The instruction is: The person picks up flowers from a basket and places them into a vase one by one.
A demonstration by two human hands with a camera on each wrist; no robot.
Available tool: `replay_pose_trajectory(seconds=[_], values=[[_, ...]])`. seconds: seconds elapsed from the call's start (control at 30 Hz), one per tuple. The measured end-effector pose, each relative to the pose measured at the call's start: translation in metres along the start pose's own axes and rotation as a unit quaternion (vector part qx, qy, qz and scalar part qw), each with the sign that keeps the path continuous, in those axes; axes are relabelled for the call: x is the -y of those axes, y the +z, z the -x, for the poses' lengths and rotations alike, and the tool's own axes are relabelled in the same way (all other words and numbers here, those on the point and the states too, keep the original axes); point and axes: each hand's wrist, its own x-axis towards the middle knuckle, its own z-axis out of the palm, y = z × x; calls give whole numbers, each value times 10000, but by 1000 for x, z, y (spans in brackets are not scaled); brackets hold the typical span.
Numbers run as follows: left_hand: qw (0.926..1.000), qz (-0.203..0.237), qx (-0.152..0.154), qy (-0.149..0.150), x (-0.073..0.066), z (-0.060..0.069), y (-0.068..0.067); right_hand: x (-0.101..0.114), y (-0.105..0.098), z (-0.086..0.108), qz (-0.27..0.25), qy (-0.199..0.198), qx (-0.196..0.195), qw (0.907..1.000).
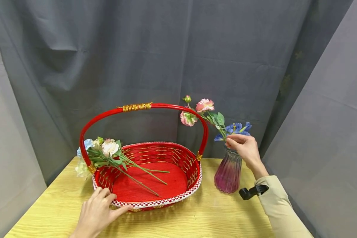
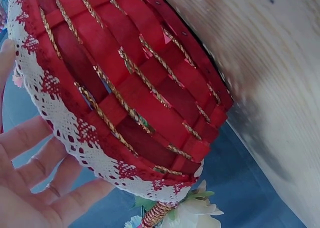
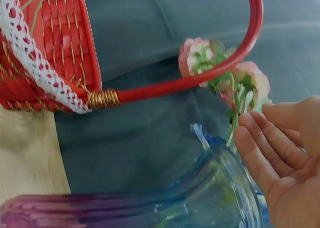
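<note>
My left hand (image 1: 96, 210) rests on the near left rim of a red woven basket (image 1: 157, 202) with white lace trim. In the left wrist view its fingers (image 2: 47, 158) are spread and fairly straight at the lace, their tips partly hidden. To the right, my right hand (image 1: 245, 148) is above the mouth of a ribbed glass vase (image 1: 228, 173), pinching the stem of a pink flower spray (image 1: 205, 105). That spray leans left behind the basket's handle. A blue flower (image 1: 239, 128) shows at the vase mouth, partly behind the hand.
Several pale flowers (image 1: 110, 147) lie over the basket's left side, their green stems reaching inside. The tall red handle (image 1: 137, 106) arches over the basket, wrapped in gold cord. Wooden table (image 1: 202, 221) below; grey curtain (image 1: 131, 66) behind.
</note>
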Motion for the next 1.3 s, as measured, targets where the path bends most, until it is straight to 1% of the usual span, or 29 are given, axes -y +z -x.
replay_pose_trajectory(seconds=[0.13, 0.23, 0.37, 0.5, 0.6, 0.73, 0.8, 0.87, 0.93, 1.03, 1.1, 1.3], values=[[9999, 14, -85, 104, 2, 1, 1, 3, 10, 2, -316, -129, 224, 9992], [9997, 33, -151, 171, 3, 3, 1, 3, 19, 4, -392, -124, 411, 9983], [9998, 152, -103, 32, 4, 5, 1, 2, 31, 7, -371, -52, 617, 9974], [9995, 302, -38, -61, 5, 7, 0, -1, 45, 9, -427, -106, 731, 9964], [9990, 423, -161, 33, 6, 8, 1, -3, 56, 10, -448, -102, 805, 9957], [9970, 657, -381, 117, 8, 10, 1, -3, 71, 11, -481, 22, 963, 9942], [9964, 731, -419, 131, 8, 10, 1, -2, 79, 11, -510, 39, 986, 9938], [9960, 775, -404, 165, 9, 8, 1, 11, 84, 15, -442, 42, 1025, 9937], [9963, 773, -346, 170, 9, 7, 1, 14, 90, 15, -388, 78, 1043, 9938], [9967, 755, -270, 158, 8, 6, 0, 16, 101, 14, -447, 178, 1142, 9923], [9970, 731, -226, 122, 8, 6, 0, 8, 111, 10, -529, 225, 1195, 9912], [9979, 625, -141, 112, 9, 5, -2, 14, 134, 9, -643, 432, 1391, 9872]])
